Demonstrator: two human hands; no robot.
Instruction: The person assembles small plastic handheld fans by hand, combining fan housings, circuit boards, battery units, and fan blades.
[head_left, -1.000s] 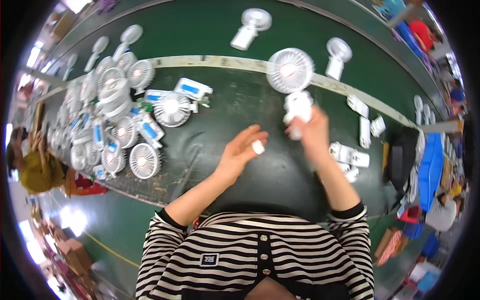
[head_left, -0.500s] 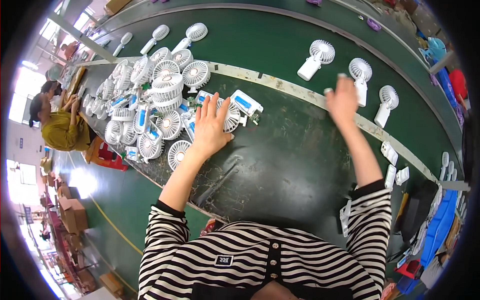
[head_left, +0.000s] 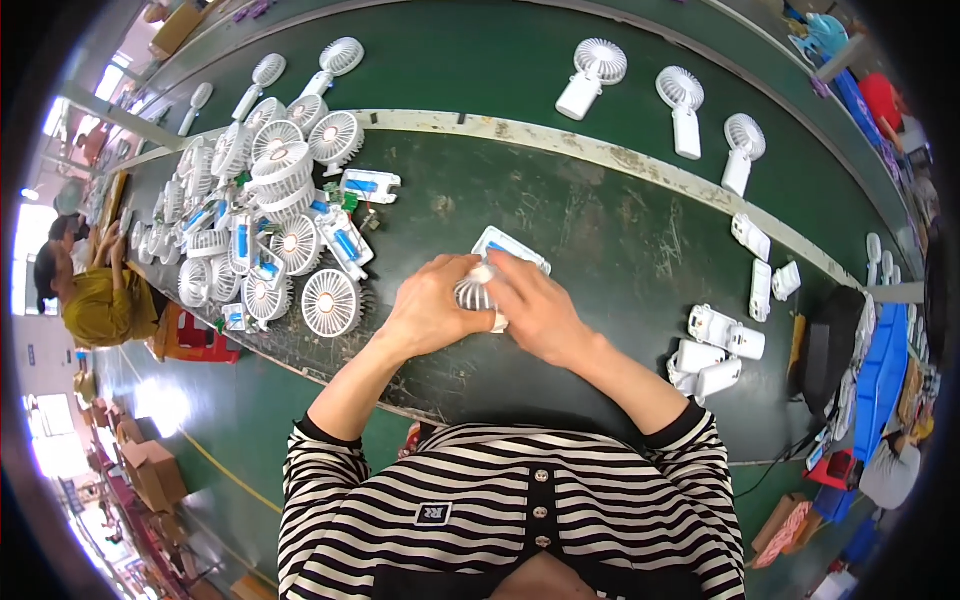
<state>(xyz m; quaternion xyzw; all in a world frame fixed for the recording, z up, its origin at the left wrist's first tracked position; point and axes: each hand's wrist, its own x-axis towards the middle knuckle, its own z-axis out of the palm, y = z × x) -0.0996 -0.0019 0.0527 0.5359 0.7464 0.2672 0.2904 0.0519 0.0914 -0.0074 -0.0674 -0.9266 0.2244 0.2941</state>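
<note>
In front of me, both hands are closed around a small white handheld fan [head_left: 473, 294]. My left hand [head_left: 432, 308] grips its round caged head from the left, the thumb near the lower edge. From the right, my right hand [head_left: 545, 318] presses its fingers on the same head and covers much of it. An opened white handle [head_left: 513, 247] with a blue battery inside lies just beyond my fingers; whether it joins the head is hidden. Left of my hands a heap of white fan heads [head_left: 283, 170] and opened handles is piled up, with one fan head [head_left: 333, 302] at its near edge.
Assembled white fans [head_left: 600, 62] lie spaced out on the green belt [head_left: 480, 70] beyond the pale rail [head_left: 560, 145]. White handle shells [head_left: 725, 332] lie at the right of the dark worktable [head_left: 620, 240]. A person in a yellow top [head_left: 105, 305] sits at the far left.
My left hand has left the heap and drawn a fan with its opened handle to the middle. My right hand has come back from beside the belt onto this fan.
</note>
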